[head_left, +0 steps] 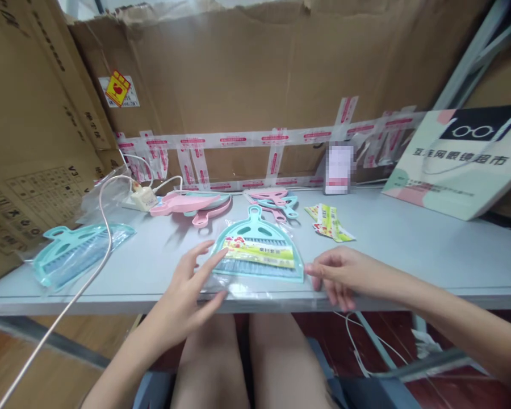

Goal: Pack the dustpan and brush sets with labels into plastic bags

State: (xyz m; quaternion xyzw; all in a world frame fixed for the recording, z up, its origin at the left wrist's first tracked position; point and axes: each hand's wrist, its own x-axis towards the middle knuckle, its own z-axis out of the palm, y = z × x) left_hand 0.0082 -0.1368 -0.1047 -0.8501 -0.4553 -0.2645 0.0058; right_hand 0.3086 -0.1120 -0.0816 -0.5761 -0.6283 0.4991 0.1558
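A turquoise dustpan [297, 271] lies in a clear plastic bag in front of me, its looped handle pointing away. A grey-blue bristled brush [255, 268] rests in it, partly covered by a yellow-green printed card [276, 255]. My left hand [191, 292] is at the bag's left side, fingers spread, with the index fingertip at the card's left end. By the dustpan's right corner, my right hand [334, 275] has its fingers curled and the thumb against the edge. Whether film is pinched there is too unclear to see.
Another bagged turquoise dustpan [74, 253] lies left, crossed by a white cable [104, 250]. Behind are pink dustpans [187, 204], pink and turquoise brushes [276, 201], more printed cards [330, 221] and a phone [339, 167]. A cardboard box [238, 68] backs the table; a printed box [455, 165] stands right.
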